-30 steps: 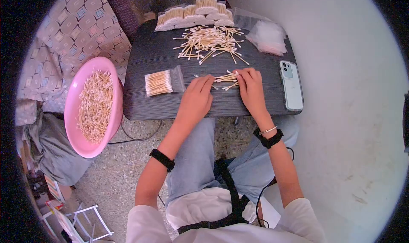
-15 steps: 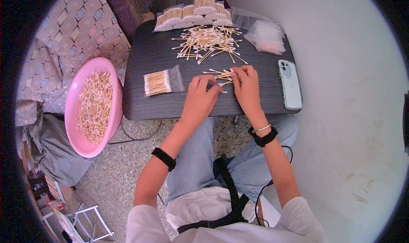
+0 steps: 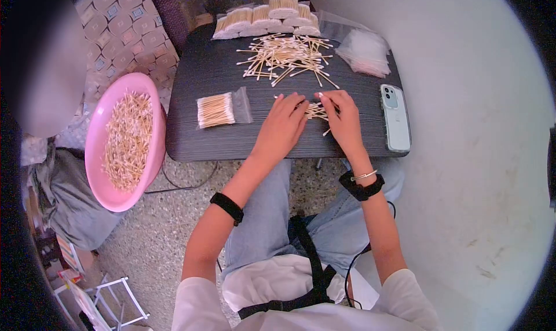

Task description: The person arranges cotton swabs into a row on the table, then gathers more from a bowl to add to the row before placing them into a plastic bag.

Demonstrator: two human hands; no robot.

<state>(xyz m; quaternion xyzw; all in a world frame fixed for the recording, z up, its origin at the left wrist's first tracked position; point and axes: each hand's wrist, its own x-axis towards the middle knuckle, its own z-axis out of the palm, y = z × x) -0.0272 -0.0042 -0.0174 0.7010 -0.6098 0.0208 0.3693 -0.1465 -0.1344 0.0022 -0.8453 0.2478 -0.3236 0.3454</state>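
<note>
A small loose bunch of cotton swabs [image 3: 315, 111] lies on the dark table between my two hands. My left hand [image 3: 282, 125] rests over its left end, fingers stretched forward and partly covering the swabs; a white tip shows by the fingertips. My right hand [image 3: 344, 117] closes thumb and fingers on the swabs' right end, and one swab sticks out below the thumb. Left of my hands lies a clear zip bag [image 3: 215, 110] filled with swabs. Beyond them spreads a loose pile of cotton swabs [image 3: 286, 55].
Filled swab bags [image 3: 260, 19] are stacked at the table's [image 3: 191, 142] far edge. Empty clear bags [image 3: 364, 51] lie at the back right, above a phone [image 3: 395, 119]. A pink basin [image 3: 94, 174] of swabs stands left of the table. A pale wall [image 3: 475, 157] rises on the right.
My left hand has moved forward and flattened over the small bunch; its fingers were more curled before. My right hand has shifted slightly right. A blurred pale shape now covers the upper left.
</note>
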